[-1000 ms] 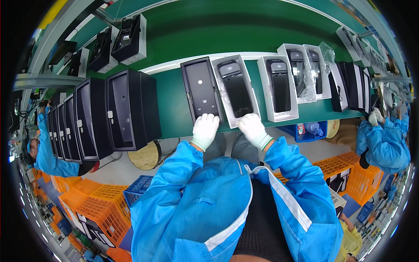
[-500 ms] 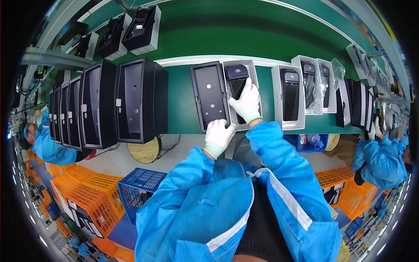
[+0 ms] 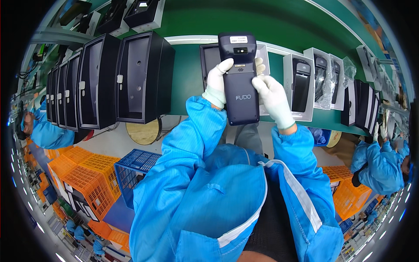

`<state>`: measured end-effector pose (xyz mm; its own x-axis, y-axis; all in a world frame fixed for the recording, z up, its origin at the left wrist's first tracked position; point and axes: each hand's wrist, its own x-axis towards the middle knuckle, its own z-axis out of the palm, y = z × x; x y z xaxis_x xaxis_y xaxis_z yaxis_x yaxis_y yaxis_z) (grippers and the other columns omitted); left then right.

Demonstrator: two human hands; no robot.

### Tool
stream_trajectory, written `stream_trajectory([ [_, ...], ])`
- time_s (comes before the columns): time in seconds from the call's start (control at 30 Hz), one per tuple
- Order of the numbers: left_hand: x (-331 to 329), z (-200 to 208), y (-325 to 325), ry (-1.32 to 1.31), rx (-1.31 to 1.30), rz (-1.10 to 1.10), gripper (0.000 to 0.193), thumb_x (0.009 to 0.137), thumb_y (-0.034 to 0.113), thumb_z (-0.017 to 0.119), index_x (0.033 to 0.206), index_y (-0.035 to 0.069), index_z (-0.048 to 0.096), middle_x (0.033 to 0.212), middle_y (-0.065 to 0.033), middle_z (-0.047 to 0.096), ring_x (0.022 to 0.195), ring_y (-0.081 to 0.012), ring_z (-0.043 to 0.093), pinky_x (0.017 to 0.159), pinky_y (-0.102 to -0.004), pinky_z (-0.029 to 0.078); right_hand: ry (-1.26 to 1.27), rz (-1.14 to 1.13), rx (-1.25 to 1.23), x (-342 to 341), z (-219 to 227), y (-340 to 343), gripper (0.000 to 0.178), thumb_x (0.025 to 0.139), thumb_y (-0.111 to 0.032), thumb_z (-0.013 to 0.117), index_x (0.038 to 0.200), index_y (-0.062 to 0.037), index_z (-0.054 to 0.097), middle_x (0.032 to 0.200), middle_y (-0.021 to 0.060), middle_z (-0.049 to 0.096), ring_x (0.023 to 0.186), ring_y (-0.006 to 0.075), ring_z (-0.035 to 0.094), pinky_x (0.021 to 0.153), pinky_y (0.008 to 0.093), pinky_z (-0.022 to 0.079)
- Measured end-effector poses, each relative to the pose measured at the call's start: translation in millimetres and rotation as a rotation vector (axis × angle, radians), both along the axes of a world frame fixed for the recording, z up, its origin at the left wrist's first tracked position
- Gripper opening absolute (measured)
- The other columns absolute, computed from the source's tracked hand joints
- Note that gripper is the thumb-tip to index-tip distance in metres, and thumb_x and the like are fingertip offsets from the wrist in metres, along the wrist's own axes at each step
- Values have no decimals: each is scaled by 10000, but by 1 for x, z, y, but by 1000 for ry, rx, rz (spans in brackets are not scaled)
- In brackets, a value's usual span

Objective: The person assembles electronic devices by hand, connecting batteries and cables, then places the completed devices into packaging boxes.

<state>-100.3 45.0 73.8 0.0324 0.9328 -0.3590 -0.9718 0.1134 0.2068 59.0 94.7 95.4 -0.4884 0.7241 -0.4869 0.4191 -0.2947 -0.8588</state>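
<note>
A dark handheld payment terminal (image 3: pixel 241 85) is raised above the bench, its back turned up; a white label, a camera window and a row of gold contacts show on it. My left hand (image 3: pixel 218 78), in a white glove, grips its left edge with the thumb on the back. On the other edge, my gloved right hand (image 3: pixel 273 98) holds it too, thumb against the back. Partly hidden behind the terminal are a dark box lid (image 3: pixel 207 54) and a white box (image 3: pixel 264 50). What lies in that white box cannot be seen.
Several dark open boxes (image 3: pixel 133 78) stand in a row at left. White boxes with terminals (image 3: pixel 301 85) sit at right, some in clear plastic. More boxes (image 3: pixel 146 15) occupy the back. Orange crates (image 3: pixel 94 183), a blue crate (image 3: pixel 139 161), a stool (image 3: pixel 143 131) and co-workers (image 3: pixel 379 166) are around the bench.
The terminal has come out of the white box, raised and showing its back. My left hand has left the dark lid's near edge and now holds the terminal with my right.
</note>
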Motion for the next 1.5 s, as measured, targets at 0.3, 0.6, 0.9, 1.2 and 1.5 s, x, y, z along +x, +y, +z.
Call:
stream_trajectory([
  [0.3,-24,-14,14,-43,103,77,610,906,409,477,1259,-88,480,1140,-228,592,1011,-345,615,938,-486,504,337,46,-81,10,14,-43,770,766,-211,774,1394,23,395,1296,176,525,1170,217,538,977,322,451],
  [0.6,-18,-16,4,197,-86,95,462,882,322,592,1169,-40,568,1012,-176,639,910,-291,650,857,-442,546,-73,302,184,18,8,-42,589,781,-153,670,1310,20,475,1077,232,645,938,324,658,871,349,511],
  [0.9,3,-32,6,749,-279,209,272,842,235,701,1032,64,606,822,-64,636,701,-169,638,613,-289,533,480,193,-118,32,-40,-48,835,796,-161,717,1472,-10,251,1326,208,488,1153,302,545,962,375,458],
  [1.2,-33,-44,-7,426,-218,94,430,879,207,613,1242,-7,522,1125,-142,627,991,-261,641,846,-415,579,38,89,203,34,-61,-29,419,954,-223,505,1263,59,527,1174,213,614,1060,290,605,920,352,460],
  [1.5,-38,-44,-12,48,-35,10,551,877,309,544,1262,-82,498,1135,-228,615,1005,-338,637,903,-457,536,-4,289,1008,-4,-42,-30,792,716,-453,748,1294,9,466,1302,215,486,1221,405,461,1025,468,387],
])
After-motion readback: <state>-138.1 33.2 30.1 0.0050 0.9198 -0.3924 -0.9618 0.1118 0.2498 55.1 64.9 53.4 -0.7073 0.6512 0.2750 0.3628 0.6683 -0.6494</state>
